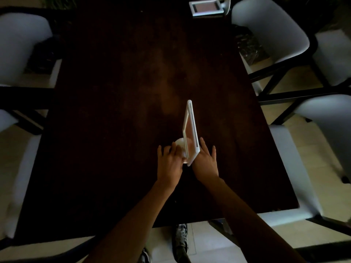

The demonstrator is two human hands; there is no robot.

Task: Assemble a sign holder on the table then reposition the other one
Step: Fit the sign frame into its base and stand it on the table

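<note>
A white sign holder frame [190, 128] stands edge-on near the middle of the dark wooden table [117, 95], over a round white base [180, 144]. My left hand [170, 163] rests its fingers on the base from the left. My right hand [206, 161] lies against the frame's near lower corner, fingers spread, thumb side touching it. A second white sign holder [207, 7] stands at the table's far edge, right of centre, facing me.
Grey padded chairs with black frames stand along both sides: two on the left [20, 44], two on the right [271, 31]. My shoes [180, 238] show on the pale tiled floor under the near table edge.
</note>
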